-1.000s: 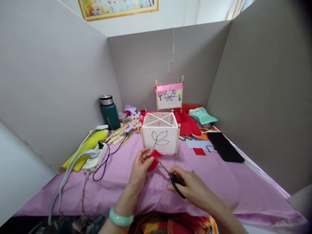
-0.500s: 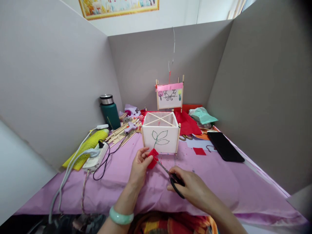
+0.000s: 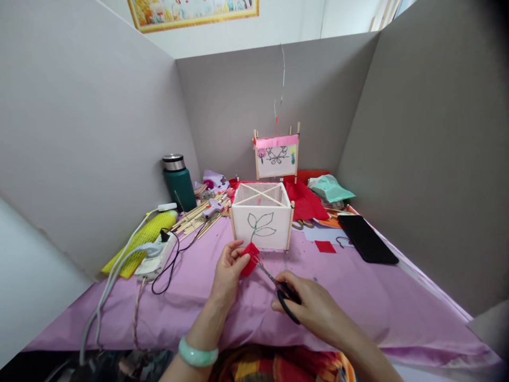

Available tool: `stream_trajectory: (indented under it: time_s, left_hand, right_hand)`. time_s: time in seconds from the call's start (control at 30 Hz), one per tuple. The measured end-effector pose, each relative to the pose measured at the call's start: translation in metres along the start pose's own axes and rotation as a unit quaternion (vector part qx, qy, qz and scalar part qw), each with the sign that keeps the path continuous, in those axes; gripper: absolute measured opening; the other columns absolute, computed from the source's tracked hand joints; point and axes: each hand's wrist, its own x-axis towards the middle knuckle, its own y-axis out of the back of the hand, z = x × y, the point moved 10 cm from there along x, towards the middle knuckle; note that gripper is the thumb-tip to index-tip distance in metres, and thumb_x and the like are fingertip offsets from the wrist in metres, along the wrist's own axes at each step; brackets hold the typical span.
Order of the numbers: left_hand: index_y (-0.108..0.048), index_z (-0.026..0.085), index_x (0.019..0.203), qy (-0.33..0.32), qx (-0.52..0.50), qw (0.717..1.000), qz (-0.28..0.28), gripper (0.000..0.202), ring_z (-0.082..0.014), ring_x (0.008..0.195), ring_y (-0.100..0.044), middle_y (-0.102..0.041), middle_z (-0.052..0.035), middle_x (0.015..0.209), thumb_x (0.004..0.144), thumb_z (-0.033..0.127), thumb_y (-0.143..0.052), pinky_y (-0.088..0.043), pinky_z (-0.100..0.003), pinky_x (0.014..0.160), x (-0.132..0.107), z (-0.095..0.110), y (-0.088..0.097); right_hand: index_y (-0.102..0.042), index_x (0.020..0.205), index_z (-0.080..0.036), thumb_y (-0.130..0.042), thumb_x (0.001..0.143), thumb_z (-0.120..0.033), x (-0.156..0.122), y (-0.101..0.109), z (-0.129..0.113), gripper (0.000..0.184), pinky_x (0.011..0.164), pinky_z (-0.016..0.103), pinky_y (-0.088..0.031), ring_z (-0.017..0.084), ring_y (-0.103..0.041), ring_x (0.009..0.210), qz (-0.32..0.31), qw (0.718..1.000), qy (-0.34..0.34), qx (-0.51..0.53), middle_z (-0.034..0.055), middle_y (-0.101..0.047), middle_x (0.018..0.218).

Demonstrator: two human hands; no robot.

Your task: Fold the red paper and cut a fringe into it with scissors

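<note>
My left hand [image 3: 228, 268] pinches a small folded piece of red cloth or paper [image 3: 249, 265] between thumb and fingers. In my right hand [image 3: 308, 300] is a pair of black-handled scissors [image 3: 287, 303], its blades parted a little at the right edge of the red piece. Just beyond my hands stands a white box-shaped lantern [image 3: 262, 225] with wooden sticks at its corners, crossed sticks on top and a green leaf drawing on the front. A flat red square [image 3: 325, 246] lies to the right.
Left are a green bottle [image 3: 180, 185], wooden sticks [image 3: 194, 218], a lilac glue gun [image 3: 213, 208] and a power strip [image 3: 157, 257] with cables. A smaller decorated lantern [image 3: 277, 159] hangs behind. On the right lie a black phone [image 3: 368, 239] and red cloth [image 3: 306, 201].
The scissor blades have opened slightly at the red piece. Both hands stay in nearly the same place.
</note>
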Motion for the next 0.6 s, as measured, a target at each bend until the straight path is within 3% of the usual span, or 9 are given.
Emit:
stream_trajectory:
  time_s: [0.6]
  left_hand:
    - [-0.053,0.021,0.107,-0.002,0.001,1.000,-0.002,0.044,-0.0114,0.070,-0.062,-0.064,0.0000,0.086,0.069,0.028,-0.075,-0.046,-0.021,0.064,0.0007,-0.0005,0.0001]
  right_hand:
    - [-0.059,0.088,-0.026,-0.058,0.079,-0.038,-0.0001,-0.0005,-0.0002,0.015,0.059,0.023,-0.034,0.017,-0.058,0.068,0.003,1.000,-0.001,-0.002,-0.0024,-0.066,0.076]
